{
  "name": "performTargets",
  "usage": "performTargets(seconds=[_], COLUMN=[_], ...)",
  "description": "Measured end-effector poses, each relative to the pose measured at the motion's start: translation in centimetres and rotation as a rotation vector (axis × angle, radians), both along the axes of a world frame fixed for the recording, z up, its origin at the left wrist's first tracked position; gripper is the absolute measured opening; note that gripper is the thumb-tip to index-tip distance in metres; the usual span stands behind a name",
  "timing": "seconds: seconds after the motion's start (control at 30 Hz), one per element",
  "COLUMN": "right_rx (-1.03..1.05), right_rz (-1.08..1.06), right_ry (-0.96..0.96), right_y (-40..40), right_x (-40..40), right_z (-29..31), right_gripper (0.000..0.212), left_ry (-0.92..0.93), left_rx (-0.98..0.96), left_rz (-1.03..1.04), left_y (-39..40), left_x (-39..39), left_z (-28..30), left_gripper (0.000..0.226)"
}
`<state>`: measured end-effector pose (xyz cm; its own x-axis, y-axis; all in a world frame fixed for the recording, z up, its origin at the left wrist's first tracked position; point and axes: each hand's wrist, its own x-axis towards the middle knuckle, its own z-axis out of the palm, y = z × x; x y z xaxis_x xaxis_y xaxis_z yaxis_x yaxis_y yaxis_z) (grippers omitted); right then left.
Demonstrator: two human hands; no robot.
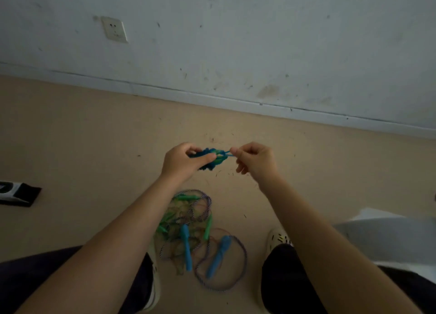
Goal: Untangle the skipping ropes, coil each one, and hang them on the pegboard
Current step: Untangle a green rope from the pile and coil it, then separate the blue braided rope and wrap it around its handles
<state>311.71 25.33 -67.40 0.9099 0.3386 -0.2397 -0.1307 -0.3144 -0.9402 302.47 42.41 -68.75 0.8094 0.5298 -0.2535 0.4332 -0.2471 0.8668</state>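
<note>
1. Above the floor point(70, 136), in front of the person's body, both hands hold a knotted clump of blue and green rope point(212, 156) up in the air.
2. The left hand point(182, 160) has its fingers and thumb curled round the left part of the clump, the thumb lying across its front.
3. The right hand point(253, 160) pinches a thin blue strand point(227, 153) that sticks out of the clump's right side, between thumb and forefinger; its other fingers are curled loosely below.
4. Down on the floor, between the person's shoes, lies a tangled pile of skipping ropes point(200, 233) with blue handles, green handles and striped cord looping around them.
5. A white shoe point(278, 239) stands just to the right of the pile.
6. Along the far side runs a scuffed white wall point(259, 42) with a socket point(115, 29) on its left part.
7. At the left edge a dark flat object point(18, 193) rests on the floor; what it is cannot be told.
</note>
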Motion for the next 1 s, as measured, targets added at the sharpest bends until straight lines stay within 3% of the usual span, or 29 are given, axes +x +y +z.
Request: performTargets(seconds=[0.13,0.23,0.37,0.47,0.57,0.67,0.77,0.83,0.93,1.0], right_rx=[-0.135,-0.188,-0.161,-0.168,-0.287,-0.492,-0.596,-0.558,-0.401,-0.293], right_rz=[-0.001,-0.011,-0.062,-0.066,-0.006,0.118,0.254,0.298,0.192,0.118], right_ry=[0.175,0.244,0.239,0.209,0.259,0.397,0.524,0.522,0.572,0.605], right_y=[1.8,3.0,5.1,5.8,5.1,4.1,3.9,3.9,4.2,4.2], right_x=[2.1,3.6,7.4,9.3,8.1,4.8,0.6,-2.0,-4.7,-5.1], right_z=[-11.7,-17.9,-21.6,-22.8,-24.4,-27.2,-30.1,-31.7,-32.6,-32.2], right_gripper=[0.021,0.023,0.027,0.050,0.073,0.066,0.066,0.060,0.042,0.032], left_ry=[0.209,0.263,0.225,0.241,0.337,0.486,0.655,0.679,0.655,0.625], left_rx=[-0.114,-0.094,-0.054,-0.075,-0.036,0.118,0.224,0.216,0.139,0.074], left_rz=[0.105,0.127,0.090,0.070,0.037,-0.033,-0.104,-0.127,-0.116,-0.099], left_y=[0.8,1.2,3.0,4.6,5.3,5.4,5.1,4.6,4.2,4.1], left_x=[1.9,3.8,8.1,9.1,7.0,3.1,-0.8,-2.7,-3.7,-3.4], left_z=[-11.4,-17.0,-21.0,-22.7,-24.1,-26.1,-28.2,-28.8,-29.6,-29.4], left_gripper=[0.050,0.045,0.048,0.071,0.070,0.067,0.084,0.078,0.051,0.052])
